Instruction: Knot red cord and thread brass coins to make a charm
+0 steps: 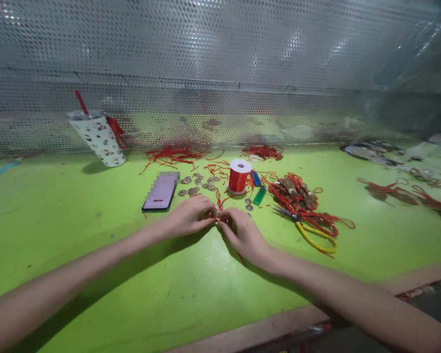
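My left hand [195,214] and my right hand [244,231] meet over the green table, fingertips pinched close together on a thin red cord [219,198]. One end of the cord trails out below my right hand. A coin seems to sit between the fingertips, mostly hidden by them. Just beyond stands a white spool of red cord [238,177]. Loose round coins with holes [193,190] lie past my left hand, and a few more [249,204] rest near my right. Scissors with yellow handles [316,236] lie open to the right.
A phone [159,192] lies left of the coins. Blue [256,178] and green [259,196] lighters rest by the spool. Beside them is a heap of corded coins [293,192]. Red cord pieces [176,154] and a tumbler with straw [99,139] stand near the perforated screen [206,59].
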Available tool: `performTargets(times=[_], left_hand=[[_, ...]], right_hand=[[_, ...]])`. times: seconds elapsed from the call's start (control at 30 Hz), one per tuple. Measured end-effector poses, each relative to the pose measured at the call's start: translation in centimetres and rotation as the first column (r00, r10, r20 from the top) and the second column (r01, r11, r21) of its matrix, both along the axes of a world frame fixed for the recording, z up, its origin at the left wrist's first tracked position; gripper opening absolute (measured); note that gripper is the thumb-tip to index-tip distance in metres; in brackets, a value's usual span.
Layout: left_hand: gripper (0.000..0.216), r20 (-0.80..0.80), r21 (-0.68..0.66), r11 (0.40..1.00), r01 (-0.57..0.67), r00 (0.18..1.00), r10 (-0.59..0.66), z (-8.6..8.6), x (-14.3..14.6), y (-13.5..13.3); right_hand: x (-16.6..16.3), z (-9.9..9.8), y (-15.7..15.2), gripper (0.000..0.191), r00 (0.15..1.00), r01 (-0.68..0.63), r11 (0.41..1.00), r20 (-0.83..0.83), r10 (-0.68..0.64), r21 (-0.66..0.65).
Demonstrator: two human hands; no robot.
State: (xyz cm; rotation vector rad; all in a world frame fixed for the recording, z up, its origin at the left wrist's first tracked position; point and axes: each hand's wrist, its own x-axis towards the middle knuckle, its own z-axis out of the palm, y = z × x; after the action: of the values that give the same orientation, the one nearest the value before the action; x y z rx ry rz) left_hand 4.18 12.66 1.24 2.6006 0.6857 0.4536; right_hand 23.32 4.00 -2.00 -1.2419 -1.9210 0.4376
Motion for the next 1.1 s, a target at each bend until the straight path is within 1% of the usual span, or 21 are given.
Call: performTargets(times=[0.07,0.13,0.2,0.23,0.27,0.33,0.4,0.47,0.57,0.6,0.63,0.77,0.87,0.93,1.0,1.1], left_hand=[[0.022,0.038,0.004,0.999,-0.052,0.998,0.052,-0.4,0.0,-0.8],[0.022,0.067,-0.052,0.993,-0.106,0.992,0.11,-0.7,0.1,-1.5],[0.02,0.105,-0.19,0.97,-0.151,0.979,0.173,-0.8,0.2,-2.0],[0.02,0.13,-0.286,0.944,-0.165,0.969,0.209,-0.8,0.3,-2.1],[0.021,0.157,-0.392,0.904,-0.172,0.956,0.25,-0.8,0.4,-2.1],[0.02,0.198,-0.591,0.788,-0.174,0.915,0.351,-0.8,0.7,-2.1],[0.019,0.216,-0.725,0.667,-0.175,0.861,0.461,-0.7,1.2,-2.0],[0.018,0.245,-0.815,0.56,-0.148,0.788,0.565,-0.4,1.6,-1.8],[0.02,0.274,-0.912,0.409,-0.032,0.693,0.667,0.0,2.1,-1.5],[0.02,0.27,-0.929,0.37,-0.006,0.671,0.69,0.2,2.2,-1.5],[0.02,0.262,-0.938,0.346,0.001,0.654,0.709,0.3,2.3,-1.4],[0.013,0.224,-0.942,0.326,-0.075,0.581,0.782,0.6,2.6,-1.0],[0.011,0.204,-0.937,0.329,-0.117,0.579,0.789,0.5,2.9,-0.7],[0.01,0.208,-0.93,0.347,-0.123,0.603,0.77,0.4,3.2,-0.5],[0.01,0.214,-0.917,0.375,-0.138,0.623,0.752,0.4,3.5,-0.4],[0.012,0.245,-0.878,0.446,-0.174,0.637,0.731,0.3,3.8,-0.1]], right_hand=[[0.0,-0.1,0.1,0.004,1.0,0.006,1.0,0.017,-0.006,-0.003],[0.1,-0.2,0.1,0.004,0.999,0.009,1.0,0.033,-0.008,-0.008],[0.1,-0.2,0.1,0.005,0.999,0.012,1.0,0.039,-0.011,-0.017],[0.1,-0.2,0.1,0.005,0.999,0.013,1.0,0.04,-0.012,-0.02],[0.1,-0.2,0.1,0.004,0.999,0.014,1.0,0.04,-0.013,-0.02],[0.1,-0.2,0.1,0.004,0.999,0.012,1.0,0.046,-0.011,-0.015],[0.1,-0.1,0.1,0.004,0.998,0.009,1.0,0.058,-0.008,-0.013],[0.1,0.0,0.1,0.005,0.997,0.015,1.0,0.07,-0.014,-0.011],[0.1,0.0,0.1,0.007,0.996,0.029,1.0,0.087,-0.029,-0.004],[0.1,0.0,0.0,0.006,0.995,0.031,1.0,0.092,-0.031,-0.003],[0.0,-0.1,0.0,0.006,0.995,0.033,0.999,0.094,-0.033,-0.002],[-0.2,-0.1,-0.3,0.013,0.991,0.038,0.998,0.126,-0.043,0.04],[-0.3,-0.1,-0.7,0.014,0.978,-0.001,0.994,0.206,-0.021,0.109],[-0.4,0.0,-0.8,0.013,0.967,-0.065,0.99,0.251,0.032,0.124],[-0.4,0.1,-0.9,0.013,0.953,-0.138,0.984,0.286,0.102,0.111],[-0.4,0.1,-0.9,0.011,0.933,-0.207,0.974,0.317,0.169,0.089]])
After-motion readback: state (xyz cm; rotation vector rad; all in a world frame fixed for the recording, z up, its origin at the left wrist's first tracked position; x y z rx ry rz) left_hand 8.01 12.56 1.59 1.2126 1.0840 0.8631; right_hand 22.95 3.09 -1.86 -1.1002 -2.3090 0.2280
